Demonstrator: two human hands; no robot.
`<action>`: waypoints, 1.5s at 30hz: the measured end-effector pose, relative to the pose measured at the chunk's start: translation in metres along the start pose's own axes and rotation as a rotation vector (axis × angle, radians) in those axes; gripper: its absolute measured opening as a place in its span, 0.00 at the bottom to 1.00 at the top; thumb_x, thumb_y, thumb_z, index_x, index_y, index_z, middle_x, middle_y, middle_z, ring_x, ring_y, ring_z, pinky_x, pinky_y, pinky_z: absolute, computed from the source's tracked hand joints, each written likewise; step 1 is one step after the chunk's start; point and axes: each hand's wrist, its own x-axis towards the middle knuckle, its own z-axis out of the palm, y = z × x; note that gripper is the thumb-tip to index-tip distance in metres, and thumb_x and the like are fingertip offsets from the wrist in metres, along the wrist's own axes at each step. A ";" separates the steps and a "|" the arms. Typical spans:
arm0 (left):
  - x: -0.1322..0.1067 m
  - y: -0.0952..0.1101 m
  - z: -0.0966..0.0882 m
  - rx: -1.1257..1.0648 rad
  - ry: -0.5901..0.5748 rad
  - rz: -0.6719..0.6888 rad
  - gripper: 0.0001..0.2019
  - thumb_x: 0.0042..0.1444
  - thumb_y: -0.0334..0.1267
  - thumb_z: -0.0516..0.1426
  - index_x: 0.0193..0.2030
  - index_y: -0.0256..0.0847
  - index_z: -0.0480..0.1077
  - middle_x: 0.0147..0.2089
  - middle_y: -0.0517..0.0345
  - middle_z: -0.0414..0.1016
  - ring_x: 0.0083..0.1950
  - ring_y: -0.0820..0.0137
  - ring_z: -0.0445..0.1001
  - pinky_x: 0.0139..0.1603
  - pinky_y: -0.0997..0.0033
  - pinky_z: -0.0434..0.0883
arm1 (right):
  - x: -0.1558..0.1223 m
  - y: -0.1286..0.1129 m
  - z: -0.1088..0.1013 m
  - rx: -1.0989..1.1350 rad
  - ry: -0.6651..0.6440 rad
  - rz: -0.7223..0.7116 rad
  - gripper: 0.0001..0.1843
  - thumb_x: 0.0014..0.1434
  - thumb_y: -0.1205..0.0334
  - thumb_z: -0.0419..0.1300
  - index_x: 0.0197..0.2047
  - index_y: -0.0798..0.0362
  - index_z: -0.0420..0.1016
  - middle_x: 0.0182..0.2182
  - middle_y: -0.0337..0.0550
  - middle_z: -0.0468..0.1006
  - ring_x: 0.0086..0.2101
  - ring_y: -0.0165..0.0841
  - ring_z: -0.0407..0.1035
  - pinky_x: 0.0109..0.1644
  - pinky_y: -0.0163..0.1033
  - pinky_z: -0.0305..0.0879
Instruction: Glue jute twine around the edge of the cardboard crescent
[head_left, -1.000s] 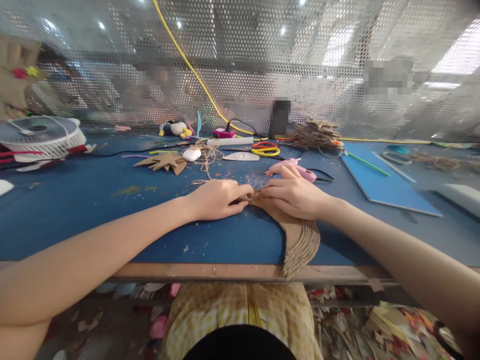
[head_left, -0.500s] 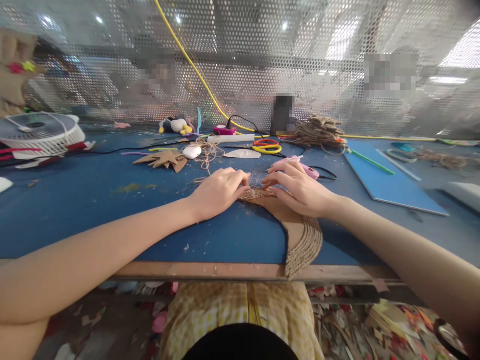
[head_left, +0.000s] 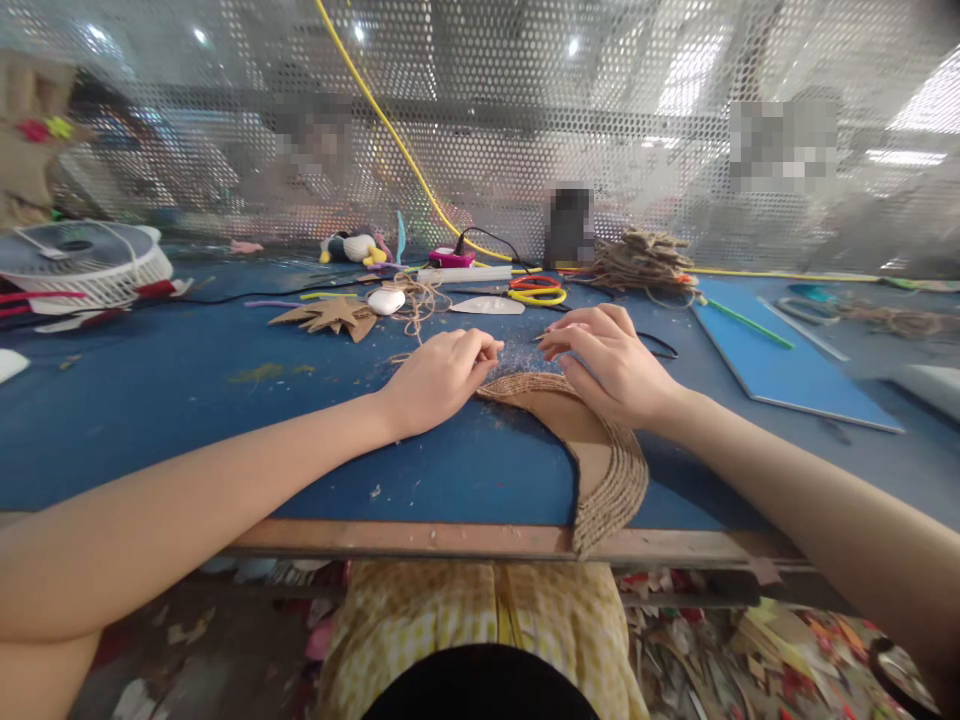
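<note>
A curved cardboard piece wound with twine lies on the blue table and hangs over its front edge. My left hand rests at the piece's far tip, fingers pinched together; what they hold is hidden. My right hand is curled just behind the piece, over the spot where the pink glue gun lay. Only a thin tip shows left of its fingers, and a black cable runs out behind it.
A white fan stands far left. Cardboard star shapes, a white pebble, loose twine, yellow and red loops and a twine pile lie behind. A blue board with a green stick lies right. Perforated screen at back.
My right hand lifted off the cardboard piece and moved back onto the pink glue gun, covering it. My left hand shifted slightly and stays pinched at the tip.
</note>
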 end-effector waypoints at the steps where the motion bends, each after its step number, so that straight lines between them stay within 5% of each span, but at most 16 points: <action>1: 0.000 0.000 0.000 -0.009 -0.003 -0.006 0.06 0.71 0.37 0.47 0.45 0.40 0.62 0.53 0.46 0.78 0.54 0.59 0.76 0.53 0.55 0.71 | 0.000 0.001 0.000 -0.010 0.021 0.004 0.13 0.67 0.66 0.49 0.50 0.51 0.71 0.45 0.48 0.80 0.52 0.44 0.68 0.58 0.55 0.59; 14: 0.002 0.001 -0.001 -0.101 -0.031 -0.073 0.04 0.64 0.35 0.50 0.37 0.42 0.61 0.43 0.51 0.78 0.51 0.61 0.77 0.49 0.60 0.71 | 0.000 0.000 -0.001 -0.141 0.100 0.046 0.10 0.67 0.64 0.52 0.48 0.52 0.72 0.41 0.48 0.81 0.49 0.42 0.70 0.58 0.54 0.58; 45: 0.002 -0.002 -0.001 -0.105 -0.016 -0.078 0.00 0.60 0.34 0.50 0.38 0.42 0.60 0.47 0.51 0.79 0.50 0.61 0.77 0.50 0.58 0.71 | -0.001 -0.001 0.000 -0.192 0.086 -0.006 0.12 0.67 0.63 0.52 0.50 0.54 0.73 0.41 0.48 0.82 0.49 0.42 0.71 0.59 0.53 0.56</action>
